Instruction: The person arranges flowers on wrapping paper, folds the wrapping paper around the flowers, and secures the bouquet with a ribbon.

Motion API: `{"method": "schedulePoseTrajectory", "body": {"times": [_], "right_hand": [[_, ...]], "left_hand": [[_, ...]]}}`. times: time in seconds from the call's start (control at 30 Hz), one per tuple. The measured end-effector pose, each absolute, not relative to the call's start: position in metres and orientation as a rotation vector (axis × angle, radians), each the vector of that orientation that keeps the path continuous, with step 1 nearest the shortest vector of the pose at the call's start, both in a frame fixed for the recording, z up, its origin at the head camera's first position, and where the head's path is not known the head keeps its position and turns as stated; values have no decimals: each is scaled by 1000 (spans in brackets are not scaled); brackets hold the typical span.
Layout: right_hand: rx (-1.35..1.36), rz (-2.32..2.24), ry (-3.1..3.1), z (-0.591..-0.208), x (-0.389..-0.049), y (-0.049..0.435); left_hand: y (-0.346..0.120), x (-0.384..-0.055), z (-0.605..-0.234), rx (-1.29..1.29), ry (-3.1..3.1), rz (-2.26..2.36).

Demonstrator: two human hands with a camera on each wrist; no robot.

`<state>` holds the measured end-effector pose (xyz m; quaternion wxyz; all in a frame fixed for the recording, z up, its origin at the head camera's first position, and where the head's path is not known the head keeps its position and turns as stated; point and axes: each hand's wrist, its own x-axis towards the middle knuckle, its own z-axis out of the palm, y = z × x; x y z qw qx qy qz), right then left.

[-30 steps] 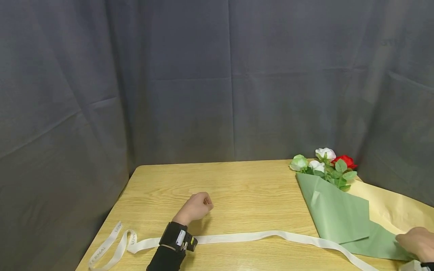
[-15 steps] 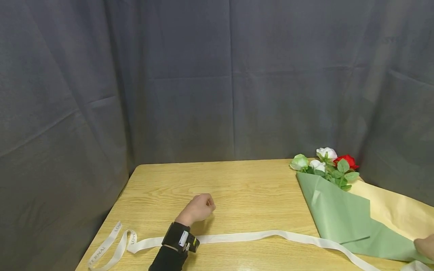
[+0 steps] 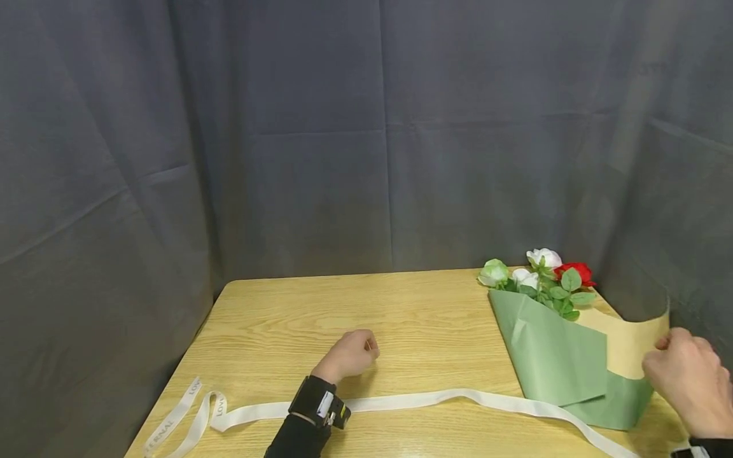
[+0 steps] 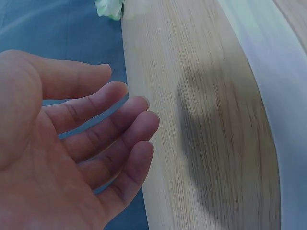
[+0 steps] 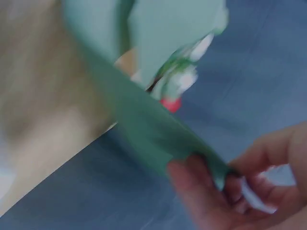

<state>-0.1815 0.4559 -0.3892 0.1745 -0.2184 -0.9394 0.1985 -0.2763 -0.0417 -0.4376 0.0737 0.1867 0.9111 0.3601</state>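
Green wrapping paper: its right side was pinched in the fingers of the right hand, lifted near the bench's right edge.
Flap: folding it inward seemed the step in hand; the next move probably called for laying it leftward without slipping.
Left hand: fingers loosely curled, holding nothing, mid-bench.
Roses: green, white and red heads filled the far right corner.
White ribbon: ran from the left edge rightward, close below the paper, a possible snag.
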Motion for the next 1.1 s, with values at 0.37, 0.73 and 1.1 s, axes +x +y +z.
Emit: {"method": "schedulePoseTrajectory", "body": {"times": [0.37, 0.73, 1.1], "right_hand": [[157, 693, -2597, -416, -232, 342], [255, 995, -2781, -444, -239, 299], [118, 933, -2723, -431, -231, 325]], "left_hand": [[66, -274, -450, 659, 2409, 1324], [146, -276, -465, 262, 1793, 1936], [143, -278, -474, 153, 2052, 1924]]}}
